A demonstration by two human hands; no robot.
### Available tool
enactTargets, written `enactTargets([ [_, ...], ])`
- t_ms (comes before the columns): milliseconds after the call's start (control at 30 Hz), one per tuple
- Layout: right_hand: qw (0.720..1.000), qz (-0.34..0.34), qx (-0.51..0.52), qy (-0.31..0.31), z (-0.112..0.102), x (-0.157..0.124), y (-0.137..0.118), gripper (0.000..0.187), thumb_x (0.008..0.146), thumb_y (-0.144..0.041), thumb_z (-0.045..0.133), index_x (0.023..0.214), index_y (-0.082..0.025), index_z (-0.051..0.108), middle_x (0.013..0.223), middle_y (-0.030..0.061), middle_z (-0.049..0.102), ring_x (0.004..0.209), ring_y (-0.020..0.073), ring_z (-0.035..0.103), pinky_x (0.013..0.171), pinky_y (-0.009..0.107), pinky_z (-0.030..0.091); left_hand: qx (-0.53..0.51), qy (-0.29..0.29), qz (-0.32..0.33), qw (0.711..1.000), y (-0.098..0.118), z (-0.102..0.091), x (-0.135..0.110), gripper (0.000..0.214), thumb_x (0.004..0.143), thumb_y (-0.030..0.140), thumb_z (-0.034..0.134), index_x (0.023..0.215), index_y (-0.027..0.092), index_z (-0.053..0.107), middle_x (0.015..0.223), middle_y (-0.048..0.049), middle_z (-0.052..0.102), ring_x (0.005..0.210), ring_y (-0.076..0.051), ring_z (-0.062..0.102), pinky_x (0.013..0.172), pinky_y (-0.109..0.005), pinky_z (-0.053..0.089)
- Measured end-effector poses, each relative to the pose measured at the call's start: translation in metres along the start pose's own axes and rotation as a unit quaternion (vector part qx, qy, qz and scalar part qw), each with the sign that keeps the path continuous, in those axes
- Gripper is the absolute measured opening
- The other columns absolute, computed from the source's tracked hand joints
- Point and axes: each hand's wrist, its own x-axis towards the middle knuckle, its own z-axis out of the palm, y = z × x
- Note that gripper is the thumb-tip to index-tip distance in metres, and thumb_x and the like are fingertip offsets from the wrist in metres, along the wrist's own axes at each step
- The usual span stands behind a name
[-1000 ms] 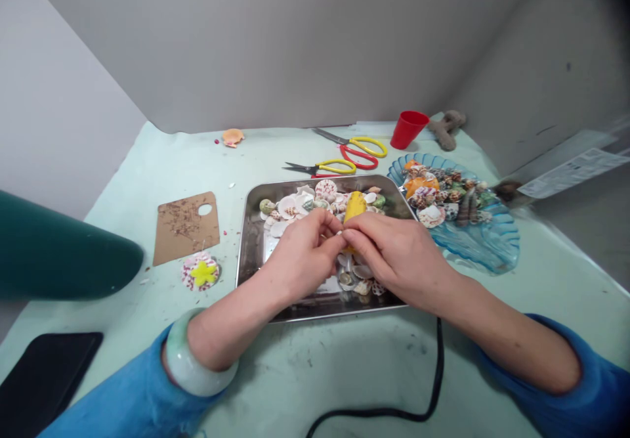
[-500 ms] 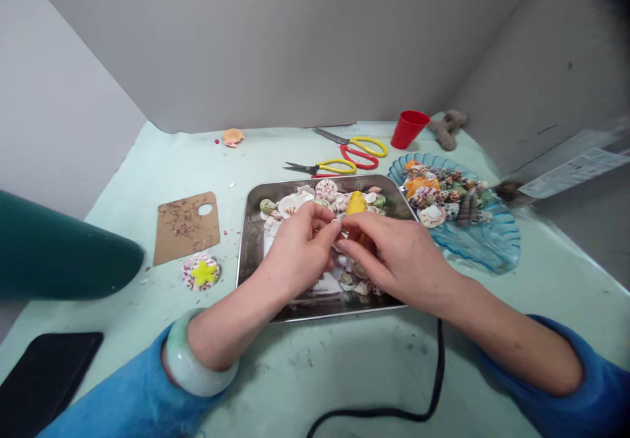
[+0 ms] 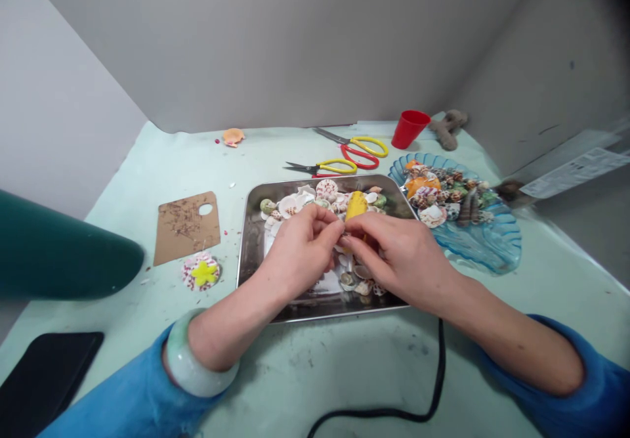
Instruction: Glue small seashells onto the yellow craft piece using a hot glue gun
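My left hand and my right hand meet over a steel tray that holds several seashells. Fingertips of both hands pinch together around something small between them that I cannot make out. A yellow object rises just behind my right fingers; its lower end is hidden by the hand. More shells lie in the tray under my hands. A pale bangle circles my left wrist.
A blue glass dish of shells lies right of the tray. Scissors, a red cup, a cardboard piece, a shell with a yellow star, a black cable, a dark green object and a black phone surround it.
Both hands stay pinched together over the tray; the fingers have shifted only slightly around what they hold.
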Motion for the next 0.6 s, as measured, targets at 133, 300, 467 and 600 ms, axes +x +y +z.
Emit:
enactTargets([
  [133,1.0,-0.002,0.003,0.006,0.0003,0.0,0.0001,0.02,0.091,-0.029,0.044,0.092,-0.017,0.06,0.082,0.0044,0.064,0.071,0.016,0.058,0.064,0.027,0.04,0.007,-0.007,0.002,1.0,-0.0006,0.0001,-0.0003,0.015,0.083,0.032,0.053,0.085,0.017,0.05,0.056,0.0043,0.055,0.043,-0.006,0.049,0.04,-0.016,0.035],
  [300,1.0,-0.001,-0.005,0.007,-0.0011,0.0002,-0.0014,0.021,0.091,-0.029,0.044,0.087,-0.016,0.061,0.076,0.0036,0.063,0.066,0.0152,0.057,0.061,0.027,0.039,0.019,-0.027,0.014,0.999,-0.0072,0.0004,0.0017,0.016,0.084,0.034,0.051,0.089,0.019,0.05,0.06,0.0039,0.056,0.045,-0.008,0.051,0.043,-0.018,0.039],
  [467,1.0,0.0,-0.009,0.006,-0.001,0.0005,-0.0025,0.024,0.091,-0.029,0.042,0.085,-0.016,0.061,0.074,0.0039,0.063,0.065,0.0152,0.057,0.061,0.027,0.039,0.033,-0.034,0.013,0.999,-0.0081,0.0004,0.0022,0.017,0.085,0.035,0.048,0.09,0.019,0.049,0.055,0.0051,0.054,0.045,-0.009,0.05,0.044,-0.02,0.039],
  [600,1.0,-0.003,-0.009,0.011,-0.0003,0.0003,-0.0018,0.024,0.091,-0.029,0.043,0.085,-0.016,0.062,0.073,0.0037,0.063,0.065,0.015,0.057,0.061,0.027,0.039,0.033,-0.033,0.013,0.999,-0.0059,0.0001,0.0018,0.017,0.085,0.036,0.048,0.09,0.02,0.049,0.053,0.0056,0.053,0.044,-0.009,0.05,0.044,-0.021,0.039],
])
